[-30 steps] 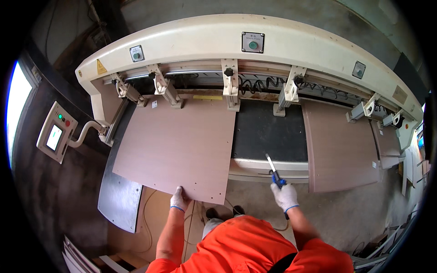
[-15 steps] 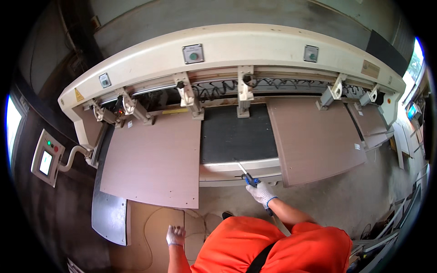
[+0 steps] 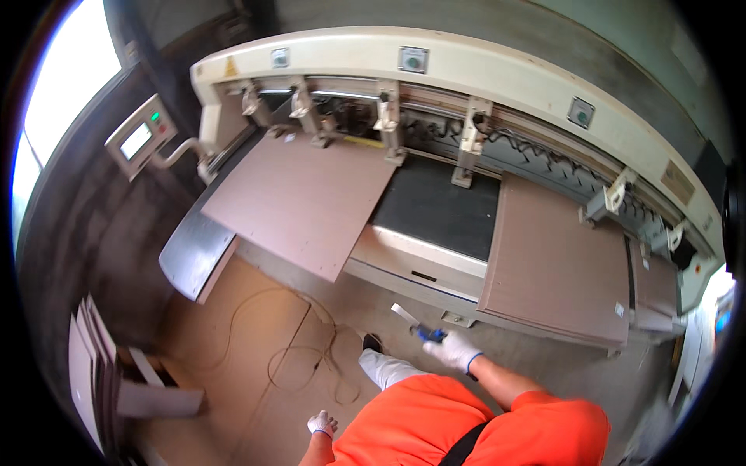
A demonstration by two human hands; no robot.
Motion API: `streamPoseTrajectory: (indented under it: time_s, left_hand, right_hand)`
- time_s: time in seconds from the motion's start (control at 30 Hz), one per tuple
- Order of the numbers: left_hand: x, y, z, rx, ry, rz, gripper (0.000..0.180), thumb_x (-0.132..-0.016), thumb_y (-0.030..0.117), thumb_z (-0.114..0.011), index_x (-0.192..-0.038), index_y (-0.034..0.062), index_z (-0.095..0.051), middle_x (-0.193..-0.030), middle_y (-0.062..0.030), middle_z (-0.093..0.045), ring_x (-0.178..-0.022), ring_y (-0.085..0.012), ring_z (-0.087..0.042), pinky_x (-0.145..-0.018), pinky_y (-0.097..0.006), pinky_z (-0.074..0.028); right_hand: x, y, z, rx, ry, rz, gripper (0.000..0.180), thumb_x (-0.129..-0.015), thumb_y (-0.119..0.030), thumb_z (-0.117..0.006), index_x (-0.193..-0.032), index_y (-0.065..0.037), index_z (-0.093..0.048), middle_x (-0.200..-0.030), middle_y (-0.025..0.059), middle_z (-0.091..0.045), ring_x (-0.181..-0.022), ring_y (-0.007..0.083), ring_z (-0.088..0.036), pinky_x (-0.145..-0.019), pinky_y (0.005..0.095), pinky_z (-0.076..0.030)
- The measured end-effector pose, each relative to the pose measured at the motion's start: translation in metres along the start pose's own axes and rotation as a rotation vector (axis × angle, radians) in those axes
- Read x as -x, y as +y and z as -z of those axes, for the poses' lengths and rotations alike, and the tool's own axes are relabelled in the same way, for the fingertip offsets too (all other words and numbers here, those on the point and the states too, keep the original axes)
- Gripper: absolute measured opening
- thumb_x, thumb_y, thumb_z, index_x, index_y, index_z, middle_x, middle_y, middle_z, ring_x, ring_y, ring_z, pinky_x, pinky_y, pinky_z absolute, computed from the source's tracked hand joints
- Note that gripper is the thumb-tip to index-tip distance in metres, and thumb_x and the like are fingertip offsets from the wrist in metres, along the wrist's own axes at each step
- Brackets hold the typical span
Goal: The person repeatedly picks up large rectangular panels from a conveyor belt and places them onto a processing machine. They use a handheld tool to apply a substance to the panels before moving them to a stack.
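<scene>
Panel-working machine (image 3: 497,66), cream housing, long curved beam across the far side, with a row of clamp brackets beneath and a dark bed at its middle. Brown board (image 3: 303,198), large, flat, lay on the machine's left part, its near corner overhanging the front edge. Second brown board (image 3: 556,268), of like kind, lay on the right part, well apart from the first, the dark bed between them. Control box (image 3: 140,138), grey with a small screen and coloured buttons, stood on a bent arm off the machine's left end. Floor (image 3: 233,365), brown sheeting, carried a loose looped cable (image 3: 299,353) below the front edge; a stack of pale boards (image 3: 93,373) leaned at far left. Right hand (image 3: 453,351), white-gloved, was closed around the blue handle of a scraper (image 3: 416,325), its pale flat blade pointing up-left, held low in front of the machine's front edge, clear of both boards. Left hand (image 3: 321,424), white-gloved, hung by the person's side above the floor, fingers loosely curled, holding nothing.
</scene>
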State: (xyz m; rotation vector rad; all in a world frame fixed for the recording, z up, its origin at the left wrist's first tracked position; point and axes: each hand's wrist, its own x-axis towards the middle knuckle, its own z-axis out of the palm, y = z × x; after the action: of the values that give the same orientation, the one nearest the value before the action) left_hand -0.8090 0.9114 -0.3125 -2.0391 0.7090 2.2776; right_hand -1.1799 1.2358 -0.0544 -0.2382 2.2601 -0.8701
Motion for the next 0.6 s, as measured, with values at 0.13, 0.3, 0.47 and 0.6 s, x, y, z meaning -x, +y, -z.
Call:
streamPoseTrajectory:
  time_s: [0.13, 0.3, 0.47, 0.6]
  left_hand:
    - [0.052, -0.106, 0.008, -0.011, 0.196, -0.077, 0.018, -0.092, 0.01, -0.062, -0.103, 0.0046, -0.049, -0.079, -0.0136, -0.056, -0.054, -0.0237, -0.052, -0.043, -0.038, -0.035]
    - [0.11, -0.214, 0.023, -0.169, 0.256, -0.163, 0.026, -0.093, 0.012, -0.065, -0.112, -0.0036, -0.057, -0.087, -0.0173, -0.065, -0.067, -0.0282, -0.064, -0.052, -0.04, -0.05]
    - [0.153, -0.322, 0.017, 0.199, 0.417, -0.212, 0.024, -0.094, 0.015, -0.067, -0.109, -0.0028, -0.062, -0.078, -0.0154, -0.064, -0.057, -0.0278, -0.062, -0.048, -0.043, -0.051]
    - [0.167, -0.421, -0.013, 0.247, 0.6, -0.124, 0.015, -0.092, 0.012, -0.067, -0.101, 0.0001, -0.065, -0.075, -0.0153, -0.065, -0.052, -0.027, -0.061, -0.043, -0.042, -0.046]
  right_hand:
    - [0.036, 0.019, -0.038, 0.461, -0.239, 0.281, 0.051, -0.093, -0.054, -0.062, -0.115, -0.009, -0.073, -0.112, 0.024, -0.074, -0.105, 0.0447, -0.069, -0.093, 0.052, -0.053]
    - [0.06, 0.028, -0.052, 0.574, -0.459, 0.58, 0.044, -0.095, -0.051, -0.061, -0.111, -0.012, -0.068, -0.103, 0.023, -0.074, -0.1, 0.0446, -0.07, -0.088, 0.0539, -0.054]
    - [0.067, 0.057, -0.037, 0.662, -0.547, 0.861, 0.033, -0.093, -0.043, -0.064, -0.107, -0.014, -0.07, -0.098, 0.0199, -0.075, -0.092, 0.0414, -0.072, -0.082, 0.0517, -0.056]
    - [0.07, 0.095, -0.012, 0.833, -0.666, 0.842, 0.035, -0.093, -0.043, -0.062, -0.109, -0.013, -0.07, -0.102, 0.0208, -0.075, -0.099, 0.0411, -0.072, -0.087, 0.0504, -0.056]
